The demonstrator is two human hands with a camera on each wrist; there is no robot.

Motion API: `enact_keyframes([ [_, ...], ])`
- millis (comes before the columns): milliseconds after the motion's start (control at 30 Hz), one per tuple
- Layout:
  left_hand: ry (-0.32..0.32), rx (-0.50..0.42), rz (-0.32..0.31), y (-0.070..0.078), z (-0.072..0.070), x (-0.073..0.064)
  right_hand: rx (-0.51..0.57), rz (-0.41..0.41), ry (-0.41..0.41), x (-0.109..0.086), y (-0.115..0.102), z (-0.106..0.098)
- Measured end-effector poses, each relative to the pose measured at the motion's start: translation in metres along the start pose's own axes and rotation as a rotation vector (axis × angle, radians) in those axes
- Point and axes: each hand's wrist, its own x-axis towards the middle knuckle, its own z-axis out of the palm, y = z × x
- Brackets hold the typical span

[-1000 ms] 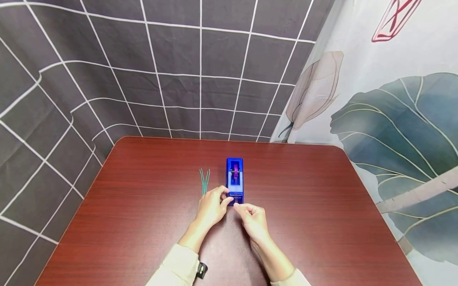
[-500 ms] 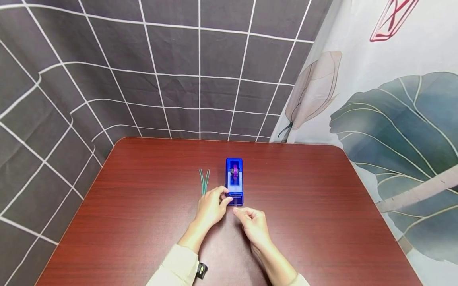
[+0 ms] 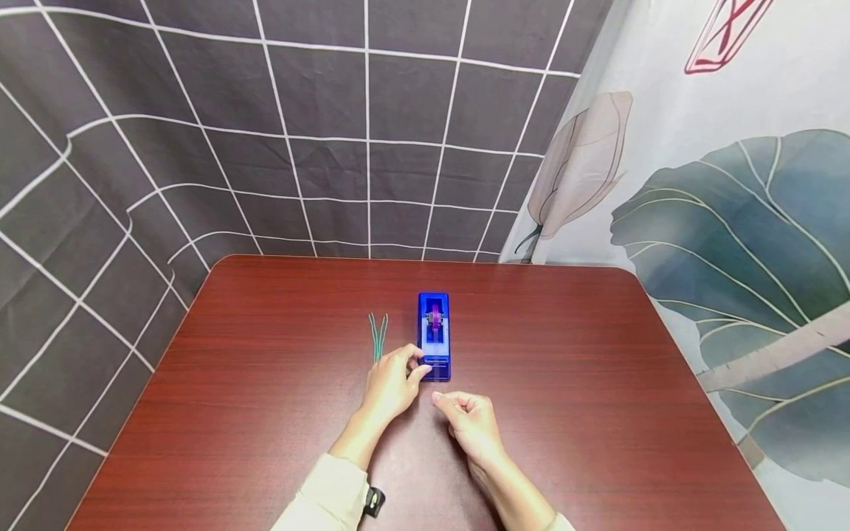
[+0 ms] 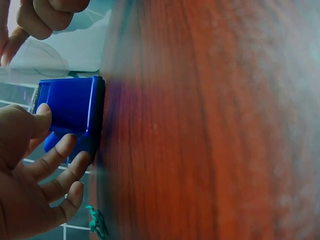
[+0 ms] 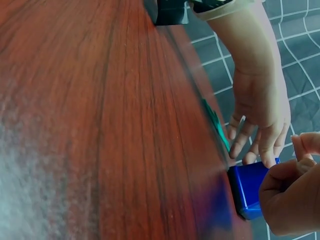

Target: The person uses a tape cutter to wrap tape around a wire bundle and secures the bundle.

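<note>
A blue tape dispenser [image 3: 436, 352] with a purple core [image 3: 434, 317] stands on the table. My left hand [image 3: 392, 381] holds the dispenser's near left side, thumb on its front end in the left wrist view and fingers along the side. Just in front of it, my right hand [image 3: 474, 424] pinches the end of a clear strip of tape between thumb and forefinger. The strip [image 4: 42, 57] shows faintly in the left wrist view, stretching from the dispenser towards the right hand. In the head view it is too thin to make out clearly.
Thin green cords [image 3: 378, 339] lie left of the dispenser, partly behind the left hand. The reddish-brown table [image 3: 571, 354] reaches back to a dark grid-patterned curtain [image 3: 319, 96]. A leaf-patterned curtain [image 3: 671, 110] hangs at the right.
My right hand has drawn back a little from the dispenser, towards the table's near side, still pinching the tape. The left hand and the dispenser have stayed in place.
</note>
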Motion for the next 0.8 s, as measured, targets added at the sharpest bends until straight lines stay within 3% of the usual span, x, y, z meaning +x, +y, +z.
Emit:
enact_keyframes([
  [533, -0.008, -0.004, -0.009, -0.0003, -0.0003, 0.0006, 0.008, 0.021, -0.051, -0.0046, 0.0058, -0.0014],
  [800, -0.001, 0.003, 0.026, -0.0015, -0.0007, -0.0001, 0.019, 0.02, -0.05, -0.0031, 0.0075, -0.0023],
])
